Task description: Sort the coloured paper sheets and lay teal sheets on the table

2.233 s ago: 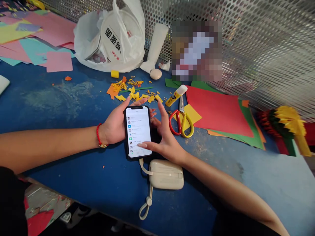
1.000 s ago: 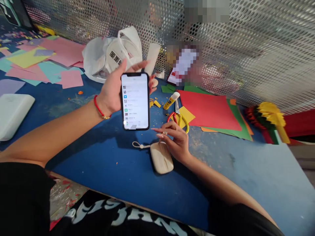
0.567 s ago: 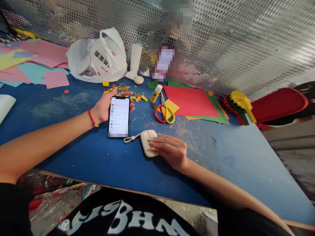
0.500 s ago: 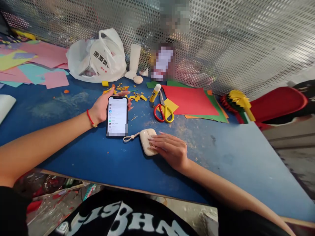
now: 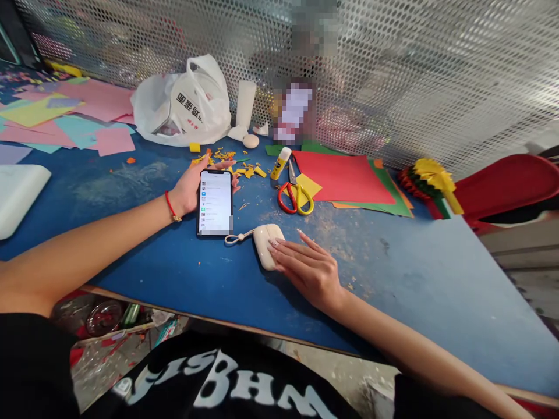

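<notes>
A lit smartphone (image 5: 215,202) showing a list on its screen is held by my left hand (image 5: 187,189), whose fingers curl round its far side. To its right lies a cream earphone case (image 5: 264,241) with a looped strap on the blue table (image 5: 152,256). My right hand (image 5: 312,267) has its fingers stretched out, the tips resting on the right side of the case. Beyond the case are scissors (image 5: 296,196) with red and yellow handles on a yellow paper square, next to a glue stick (image 5: 280,163).
Red paper (image 5: 336,174) lies over green and orange sheets. A white plastic bag (image 5: 179,105) stands by the perforated metal screen (image 5: 393,75). Yellow paper scraps (image 5: 248,172) are scattered behind the phone. Pastel sheets (image 5: 116,141) lie at the left, a paper rosette (image 5: 430,177) at the right.
The whole view has shifted slightly, so things appear further right. My right fingers have spread a little on the case. My left hand still holds the smartphone.
</notes>
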`<action>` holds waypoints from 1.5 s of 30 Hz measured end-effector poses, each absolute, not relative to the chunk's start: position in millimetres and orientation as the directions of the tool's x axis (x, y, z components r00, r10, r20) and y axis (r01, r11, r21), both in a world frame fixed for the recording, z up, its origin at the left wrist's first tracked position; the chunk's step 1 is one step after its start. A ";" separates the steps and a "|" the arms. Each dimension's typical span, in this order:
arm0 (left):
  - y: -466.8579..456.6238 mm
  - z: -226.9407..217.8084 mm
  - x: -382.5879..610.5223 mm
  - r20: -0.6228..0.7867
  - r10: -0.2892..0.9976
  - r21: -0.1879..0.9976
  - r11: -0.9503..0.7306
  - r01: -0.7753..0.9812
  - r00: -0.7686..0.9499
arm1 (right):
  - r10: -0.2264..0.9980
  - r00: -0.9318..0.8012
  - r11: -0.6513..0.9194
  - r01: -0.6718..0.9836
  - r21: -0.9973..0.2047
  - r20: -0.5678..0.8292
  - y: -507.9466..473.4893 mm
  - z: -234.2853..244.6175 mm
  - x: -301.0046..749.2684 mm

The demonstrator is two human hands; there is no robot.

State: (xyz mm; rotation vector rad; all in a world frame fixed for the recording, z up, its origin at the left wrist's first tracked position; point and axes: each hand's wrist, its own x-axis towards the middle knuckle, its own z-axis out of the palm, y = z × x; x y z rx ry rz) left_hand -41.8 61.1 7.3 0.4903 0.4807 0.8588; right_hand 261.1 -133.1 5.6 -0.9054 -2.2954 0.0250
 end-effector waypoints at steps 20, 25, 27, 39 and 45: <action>49.9 25.3 -38.5 -0.281 0.856 0.736 0.482 -0.476 0.433 | 0.587 -0.764 0.793 0.610 0.002 0.270 -145.4 20.2 264.3; 47.8 27.5 -40.5 -0.283 0.840 0.747 0.496 -0.443 0.463 | 0.668 -0.736 0.743 0.654 -0.141 0.109 -110.2 22.6 242.5; 47.2 27.3 -40.0 -0.277 0.845 0.736 0.492 -0.464 0.457 | 0.715 -0.698 0.693 0.696 -0.189 0.051 -95.9 22.7 226.0; 48.0 24.6 -40.7 -0.299 0.833 0.670 0.530 -0.519 0.465 | 0.745 -0.648 0.667 0.728 -0.157 0.157 -94.0 13.6 206.5; 52.7 17.9 -43.6 -0.259 0.830 0.669 0.524 -0.527 0.495 | 0.707 -0.677 0.701 0.709 -0.078 0.205 -110.1 9.7 212.4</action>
